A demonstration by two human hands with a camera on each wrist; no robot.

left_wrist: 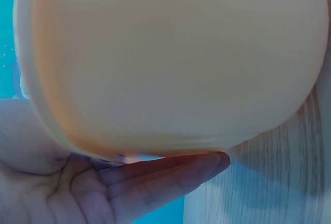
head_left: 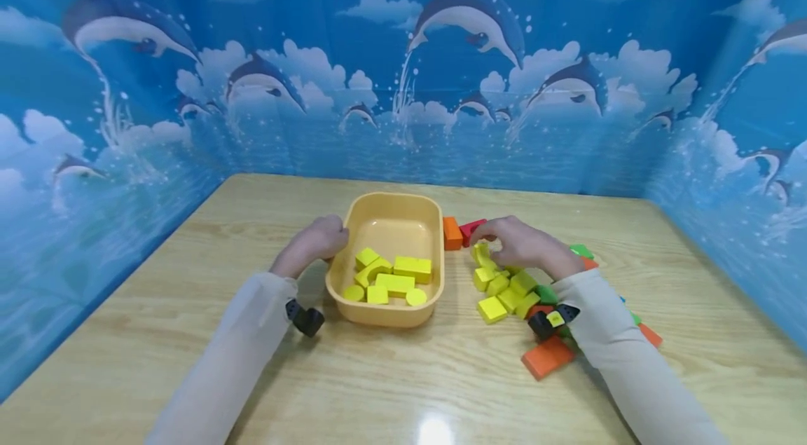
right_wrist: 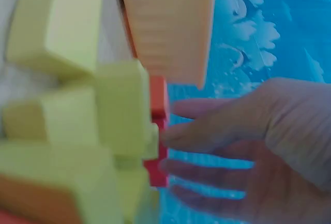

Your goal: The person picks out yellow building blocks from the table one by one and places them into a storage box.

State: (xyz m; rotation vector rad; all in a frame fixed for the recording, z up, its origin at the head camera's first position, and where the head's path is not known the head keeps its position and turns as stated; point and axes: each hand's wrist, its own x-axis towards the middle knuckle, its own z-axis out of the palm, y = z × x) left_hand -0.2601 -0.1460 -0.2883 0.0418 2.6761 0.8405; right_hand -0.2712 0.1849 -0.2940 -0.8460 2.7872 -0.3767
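My left hand (head_left: pixel 321 238) grips the left side of a pale orange plastic tub (head_left: pixel 436 235), with fingers along its outer wall in the left wrist view; the thumb is hidden there. Inside the tub lie several yellow blocks (head_left: pixel 395 284), among them an arch and round pieces. Over the far end of a yellow block pile my right hand (head_left: pixel 526 245) reaches down, fingers spread and slightly bent. Its fingertips are right at a curved yellow block (head_left: pixel 482 254). In the right wrist view the thumb and fingers (right_wrist: pixel 207 175) stand apart beside the yellow blocks (right_wrist: pixel 121 110).
Orange (head_left: pixel 452 233) and red (head_left: pixel 471 229) blocks lie between the tub and my right hand. Green, red and orange blocks (head_left: pixel 548 358) lie around and under my right wrist. A dolphin-print curtain (head_left: pixel 391 137) borders the wooden table (head_left: pixel 378 382) at the back and sides.
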